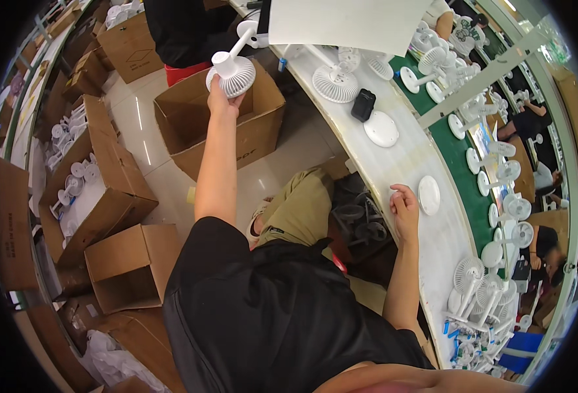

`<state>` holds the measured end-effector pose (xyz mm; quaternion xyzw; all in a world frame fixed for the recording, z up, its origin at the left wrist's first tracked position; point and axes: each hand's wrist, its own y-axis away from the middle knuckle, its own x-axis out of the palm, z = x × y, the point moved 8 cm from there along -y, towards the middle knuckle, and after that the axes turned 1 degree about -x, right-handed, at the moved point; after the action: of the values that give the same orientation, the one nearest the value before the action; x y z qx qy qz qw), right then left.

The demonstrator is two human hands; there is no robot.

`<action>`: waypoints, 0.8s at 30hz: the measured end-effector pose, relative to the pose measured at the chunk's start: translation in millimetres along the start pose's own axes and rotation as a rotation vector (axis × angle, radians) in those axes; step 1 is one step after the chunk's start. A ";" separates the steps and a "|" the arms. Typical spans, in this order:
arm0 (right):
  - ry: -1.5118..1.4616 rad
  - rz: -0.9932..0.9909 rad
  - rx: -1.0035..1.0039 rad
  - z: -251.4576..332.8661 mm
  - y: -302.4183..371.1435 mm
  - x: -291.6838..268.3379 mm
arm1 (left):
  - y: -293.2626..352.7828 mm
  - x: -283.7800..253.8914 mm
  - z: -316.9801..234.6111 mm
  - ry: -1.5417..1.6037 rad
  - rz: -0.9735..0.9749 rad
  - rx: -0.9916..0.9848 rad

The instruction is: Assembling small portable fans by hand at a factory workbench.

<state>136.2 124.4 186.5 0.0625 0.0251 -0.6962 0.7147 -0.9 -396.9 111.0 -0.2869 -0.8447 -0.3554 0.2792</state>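
Note:
My left hand (223,99) is stretched out to the far left, its fingers closed on a white desk fan (239,77) with a round ribbed head and a stem. The fan is held up over an open cardboard box (191,124) on the floor. Above the white table (394,167), my right hand (404,208) has its fingers curled in; whether something small is in them is hidden. Just right of that hand lies a white round disc (428,195). Farther along the table are another white disc (382,129) and a small black device (363,105).
A white fan (335,83) lies near the table's far end. Beyond the table, a green belt (441,141) carries several fans. Boxes stand at the left, one holding fan parts (74,187). A person in dark clothing (177,33) stands behind the open box.

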 end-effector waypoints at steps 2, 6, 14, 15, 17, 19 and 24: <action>0.014 0.001 -0.002 -0.9 1.7 -11.3 | 11.6 1.1 9.0 0.046 0.008 0.010; 0.031 0.002 -0.005 -1.3 2.4 -29.8 | 26.3 0.8 23.9 0.096 0.017 0.010; 0.054 -0.023 0.008 0.4 -2.1 -63.9 | 41.9 11.9 67.4 0.154 0.078 -0.121; 0.066 -0.007 0.007 2.3 -2.3 -67.1 | 45.1 15.2 71.7 0.169 0.065 -0.116; 0.054 -0.042 0.008 7.0 -0.4 -78.8 | 51.6 30.3 81.5 0.181 0.084 -0.136; 0.044 -0.072 0.008 14.2 -3.8 -89.3 | 59.3 41.9 86.5 0.197 0.100 -0.153; 0.062 -0.061 0.004 22.1 -10.0 -144.5 | 106.5 70.6 119.5 0.330 0.123 -0.196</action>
<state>120.8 264.8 225.7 0.0846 0.0478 -0.7155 0.6918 -8.2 -223.8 134.8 -0.3013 -0.7298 -0.4604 0.4059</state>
